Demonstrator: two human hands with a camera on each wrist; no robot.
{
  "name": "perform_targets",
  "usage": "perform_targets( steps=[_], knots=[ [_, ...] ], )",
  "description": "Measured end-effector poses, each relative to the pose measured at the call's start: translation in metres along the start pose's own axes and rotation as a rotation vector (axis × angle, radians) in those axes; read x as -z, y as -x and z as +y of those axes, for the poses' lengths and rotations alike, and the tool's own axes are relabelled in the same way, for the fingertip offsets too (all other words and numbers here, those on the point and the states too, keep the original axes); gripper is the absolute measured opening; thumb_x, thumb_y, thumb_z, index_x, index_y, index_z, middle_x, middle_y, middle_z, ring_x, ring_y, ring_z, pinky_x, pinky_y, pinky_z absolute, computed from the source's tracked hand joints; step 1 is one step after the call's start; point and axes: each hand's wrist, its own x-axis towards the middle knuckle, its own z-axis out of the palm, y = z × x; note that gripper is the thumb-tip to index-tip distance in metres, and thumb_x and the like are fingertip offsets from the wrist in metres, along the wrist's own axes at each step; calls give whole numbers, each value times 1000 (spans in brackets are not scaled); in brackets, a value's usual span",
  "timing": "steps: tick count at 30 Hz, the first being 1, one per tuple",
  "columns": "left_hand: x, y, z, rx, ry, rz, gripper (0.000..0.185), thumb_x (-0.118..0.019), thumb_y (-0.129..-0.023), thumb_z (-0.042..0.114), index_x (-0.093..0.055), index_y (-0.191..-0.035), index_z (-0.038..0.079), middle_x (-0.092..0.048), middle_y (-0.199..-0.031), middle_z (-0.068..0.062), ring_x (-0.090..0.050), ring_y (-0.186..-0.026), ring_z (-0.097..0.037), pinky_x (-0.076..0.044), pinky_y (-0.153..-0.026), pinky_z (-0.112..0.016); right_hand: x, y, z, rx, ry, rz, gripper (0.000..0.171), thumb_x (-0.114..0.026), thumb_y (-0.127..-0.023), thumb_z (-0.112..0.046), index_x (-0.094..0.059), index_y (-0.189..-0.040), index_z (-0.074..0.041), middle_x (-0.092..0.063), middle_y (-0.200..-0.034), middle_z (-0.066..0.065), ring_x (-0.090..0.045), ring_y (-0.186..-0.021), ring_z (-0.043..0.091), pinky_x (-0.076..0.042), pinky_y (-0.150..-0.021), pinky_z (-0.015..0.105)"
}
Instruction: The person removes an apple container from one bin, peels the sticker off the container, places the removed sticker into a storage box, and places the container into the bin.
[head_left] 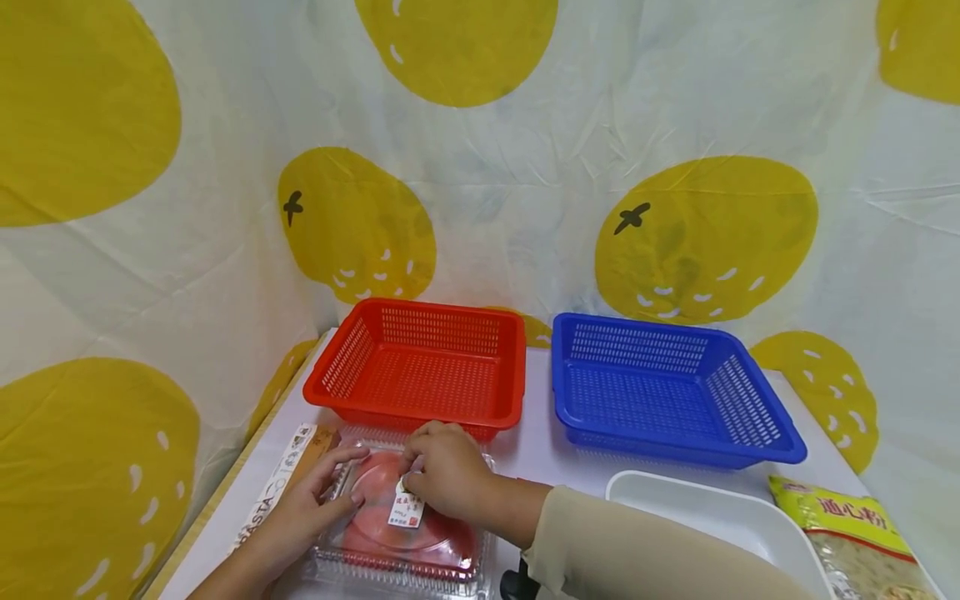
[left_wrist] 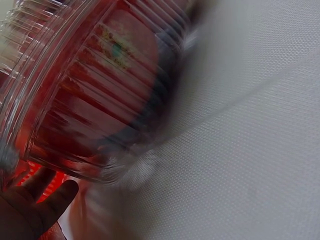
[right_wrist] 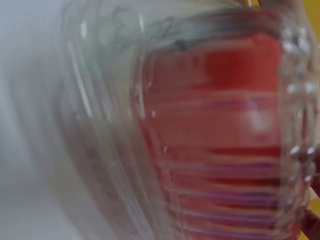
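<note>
A clear plastic clamshell box with red food inside lies at the table's near left, and a white price label is stuck on its lid. My left hand grips the box's left side, with the thumb on the lid. On top, my right hand has its fingers curled over the lid beside the label. The left wrist view shows the ribbed box very close and blurred, with fingers at its lower edge. The same box fills the blurred right wrist view.
A red basket and a blue basket stand side by side behind the box. At the near right sit a white tray and a bag of macaroni. A flat pasta box lies beside the clamshell's left edge.
</note>
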Motion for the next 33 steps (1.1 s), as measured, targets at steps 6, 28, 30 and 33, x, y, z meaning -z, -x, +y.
perform_targets(
  steps=[6, 28, 30, 33],
  knots=[
    [-1, 1, -1, -62, -14, 9, 55, -77, -99, 22, -56, -149, 20, -40, -167, -13, -16, -160, -47, -16, -120, -79, 3, -1, 3, -24, -100, -43, 12, -81, -90, -17, -78, -83, -26, -71, -118, -7, -61, -117, 20, -48, -104, 47],
    [2, 2, -2, -84, -42, -2, 56, -76, -100, 20, -54, -151, 18, -35, -170, -17, -19, -157, -55, -21, -118, -80, 84, 39, 55, 112, -733, -437, 7, -59, -108, -12, -65, -104, -12, -60, -151, 4, -52, -142, 28, -52, -107, 40],
    [1, 2, -3, -82, -43, -4, 55, -76, -100, 20, -55, -151, 19, -35, -170, -16, -21, -156, -55, -22, -118, -79, 100, 50, 70, 109, -767, -481, 5, -58, -108, -10, -62, -105, -8, -60, -150, 11, -54, -139, 33, -52, -104, 39],
    [0, 1, -4, -73, -43, 0, 54, -77, -100, 21, -56, -150, 21, -36, -170, -15, -24, -155, -54, -24, -118, -78, 124, 70, 99, 59, -786, -544, 10, -57, -108, -12, -60, -105, -3, -61, -148, 15, -56, -137, 36, -50, -104, 40]
  ],
)
